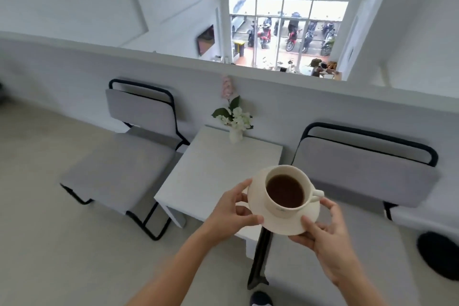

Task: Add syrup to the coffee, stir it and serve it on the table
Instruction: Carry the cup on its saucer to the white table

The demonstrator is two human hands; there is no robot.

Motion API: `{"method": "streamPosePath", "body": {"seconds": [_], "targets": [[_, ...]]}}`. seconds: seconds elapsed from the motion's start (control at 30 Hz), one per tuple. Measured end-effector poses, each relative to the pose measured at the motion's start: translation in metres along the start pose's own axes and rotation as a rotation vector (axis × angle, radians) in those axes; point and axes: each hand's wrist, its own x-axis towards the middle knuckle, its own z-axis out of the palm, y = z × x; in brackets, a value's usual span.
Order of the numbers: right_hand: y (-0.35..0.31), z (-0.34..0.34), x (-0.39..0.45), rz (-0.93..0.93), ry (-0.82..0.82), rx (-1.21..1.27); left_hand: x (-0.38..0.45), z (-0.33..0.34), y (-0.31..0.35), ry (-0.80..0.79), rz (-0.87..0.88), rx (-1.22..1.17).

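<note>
A white cup of dark coffee [285,190] stands on a white saucer [311,216], its handle pointing right. I hold the saucer in the air with both hands, above the near right corner of a small white table [211,171]. My left hand [233,208] grips the saucer's left rim, thumb on top. At the near right rim my right hand [325,236] does the same. No syrup or spoon is in view.
A small white vase of white flowers [235,122] stands at the table's far edge against a low white wall. Grey chairs with black frames flank the table, one on the left [124,156] and one on the right [360,174]. Beyond the wall is a drop to a lower floor.
</note>
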Motion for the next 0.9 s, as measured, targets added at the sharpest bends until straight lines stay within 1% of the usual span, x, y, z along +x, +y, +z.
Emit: {"method": "streamPosePath", "body": {"seconds": [0.1, 0.2, 0.3, 0.37, 0.47, 0.67, 0.9], "targets": [[0.001, 0.035, 0.045, 0.018, -0.079, -0.041, 0.019, -0.038, -0.007, 0.097, -0.04, -0.016], [-0.001, 0.068, 0.078, 0.019, -0.126, -0.07, 0.035, -0.068, -0.012, 0.148, -0.065, -0.027], [0.002, 0.101, 0.112, 0.024, -0.171, -0.085, 0.058, -0.104, -0.022, 0.178, -0.079, -0.054], [0.008, 0.122, 0.132, 0.03, -0.162, -0.084, 0.074, -0.127, -0.031, 0.177, -0.084, -0.057], [0.021, 0.152, 0.157, 0.037, -0.12, -0.079, 0.1, -0.162, -0.048, 0.14, -0.067, -0.066], [0.066, 0.205, 0.192, 0.067, 0.028, -0.047, 0.154, -0.23, -0.093, -0.008, -0.061, -0.014], [0.126, 0.239, 0.228, 0.119, 0.146, -0.019, 0.205, -0.27, -0.155, -0.152, -0.112, 0.041]]}}
